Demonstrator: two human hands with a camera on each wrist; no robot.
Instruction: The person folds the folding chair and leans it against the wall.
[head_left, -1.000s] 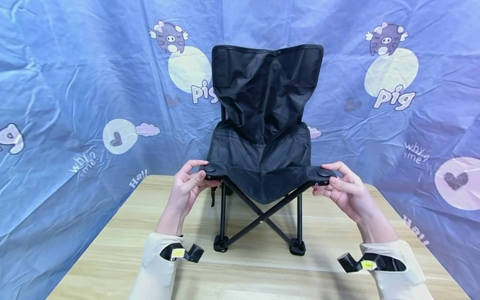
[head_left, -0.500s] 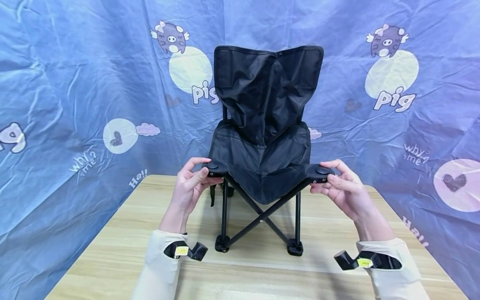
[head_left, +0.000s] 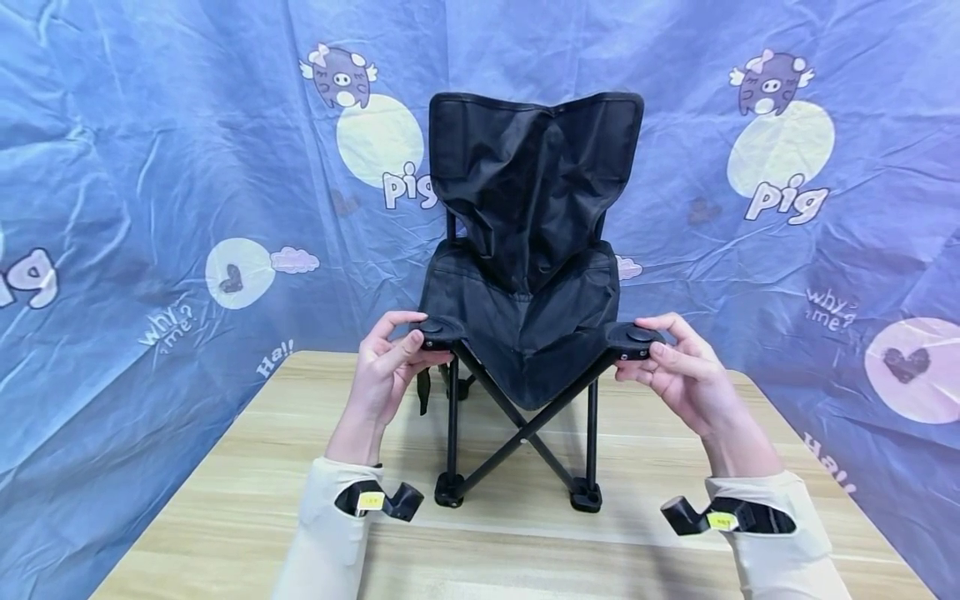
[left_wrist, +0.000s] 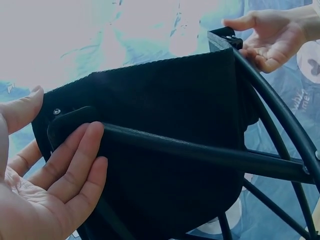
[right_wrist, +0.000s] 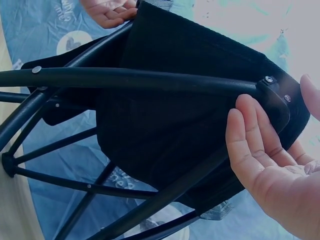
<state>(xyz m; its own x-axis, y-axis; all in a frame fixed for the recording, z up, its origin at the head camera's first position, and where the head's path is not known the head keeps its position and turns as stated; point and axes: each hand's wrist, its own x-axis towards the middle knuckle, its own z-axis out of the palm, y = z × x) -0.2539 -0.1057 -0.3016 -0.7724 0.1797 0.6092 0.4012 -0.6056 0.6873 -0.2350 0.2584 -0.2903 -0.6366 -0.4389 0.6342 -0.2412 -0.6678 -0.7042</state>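
Observation:
A small black folding camp chair (head_left: 525, 317) stands on a wooden table (head_left: 225, 500), its backrest up and its crossed legs under the seat. My left hand (head_left: 390, 367) pinches the seat's front left corner (head_left: 435, 333), thumb on top and fingers beneath. My right hand (head_left: 678, 371) holds the front right corner (head_left: 633, 337) the same way. In the left wrist view my left hand (left_wrist: 55, 175) lies under the corner cap and frame tube, against the seat fabric (left_wrist: 165, 110). In the right wrist view my right hand (right_wrist: 265, 160) cups the other corner beside the seat fabric (right_wrist: 180, 100).
A crumpled blue backdrop (head_left: 150, 167) with pig cartoons surrounds the table on three sides. The chair's front feet (head_left: 450, 490) rest mid-table. Black camera mounts (head_left: 378, 500) sit on both cream sleeves.
Both hands have moved the front corners slightly inward toward each other. The front feet stand a little closer together and the seat sags more narrowly.

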